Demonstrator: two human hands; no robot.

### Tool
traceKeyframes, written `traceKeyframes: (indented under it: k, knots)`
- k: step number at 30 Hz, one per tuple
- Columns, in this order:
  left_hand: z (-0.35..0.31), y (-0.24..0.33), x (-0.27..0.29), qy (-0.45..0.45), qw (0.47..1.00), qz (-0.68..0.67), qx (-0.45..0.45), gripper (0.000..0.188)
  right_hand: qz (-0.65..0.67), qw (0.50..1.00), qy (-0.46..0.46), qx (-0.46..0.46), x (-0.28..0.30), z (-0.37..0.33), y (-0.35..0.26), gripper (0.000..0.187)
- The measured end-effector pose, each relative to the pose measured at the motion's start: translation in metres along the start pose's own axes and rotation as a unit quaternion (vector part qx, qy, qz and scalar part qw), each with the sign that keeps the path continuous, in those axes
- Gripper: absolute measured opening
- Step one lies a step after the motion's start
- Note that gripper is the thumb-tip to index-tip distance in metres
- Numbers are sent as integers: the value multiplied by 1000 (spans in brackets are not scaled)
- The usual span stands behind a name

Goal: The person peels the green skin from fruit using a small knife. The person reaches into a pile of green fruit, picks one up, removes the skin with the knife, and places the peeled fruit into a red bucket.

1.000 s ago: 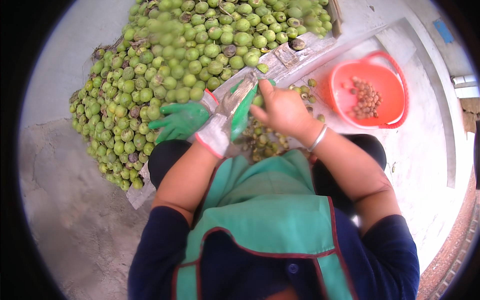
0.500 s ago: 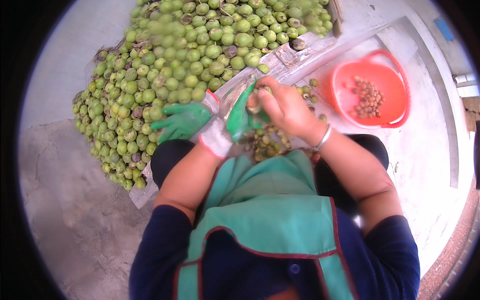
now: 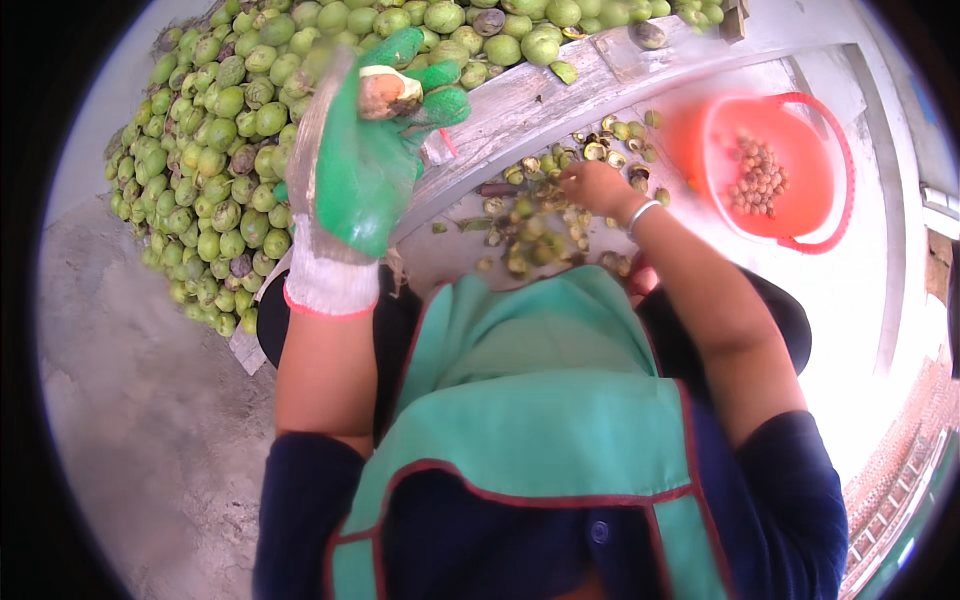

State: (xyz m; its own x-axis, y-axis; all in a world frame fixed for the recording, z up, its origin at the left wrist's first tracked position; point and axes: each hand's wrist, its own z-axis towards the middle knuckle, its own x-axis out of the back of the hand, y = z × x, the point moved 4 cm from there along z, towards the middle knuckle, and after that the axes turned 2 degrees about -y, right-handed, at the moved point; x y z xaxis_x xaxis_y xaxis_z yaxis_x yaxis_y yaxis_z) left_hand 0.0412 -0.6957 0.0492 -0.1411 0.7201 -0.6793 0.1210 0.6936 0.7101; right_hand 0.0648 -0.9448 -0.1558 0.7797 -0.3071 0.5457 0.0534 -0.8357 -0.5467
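The count is as follows. Two grips are present: one left grip (image 3: 365,160) and one right grip (image 3: 597,188). Two gloves are visible: one worn glove (image 3: 355,200) and one loose glove (image 3: 437,148), mostly hidden. The left grip carries one nut (image 3: 381,97). One bucket (image 3: 820,190) contains several dozen nuts (image 3: 757,180); overlap prevents an exact count. Green fruits (image 3: 228,130) exceed one hundred. One dark fruit (image 3: 650,36) lies on one board (image 3: 535,95). Husks (image 3: 545,240) number in the dozens. One bracelet (image 3: 643,213) and one apron (image 3: 530,430) are worn.
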Motion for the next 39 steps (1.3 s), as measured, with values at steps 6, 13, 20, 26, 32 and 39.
traceKeyframes:
  k: [6,13,20,26,32,39]
  knots:
    - [-5,-10,1,66,996,-7,55,58,-70,994,-28,75,-189,165,58,52]
    - [13,-13,-11,22,996,-42,73,54,-1,999,0,42,-84,62,-2,27]
    - [31,-35,-35,-109,970,-171,136,54,-139,984,79,76,109,-104,-70,55]
    - [15,-52,-42,-173,947,-195,188,52,182,901,346,189,110,-186,-113,40]
    - [3,-56,-65,-183,953,-174,167,53,83,857,429,273,103,-198,-134,37]
    - [12,-79,-65,-206,952,-192,119,47,123,860,399,295,90,-210,-136,30]
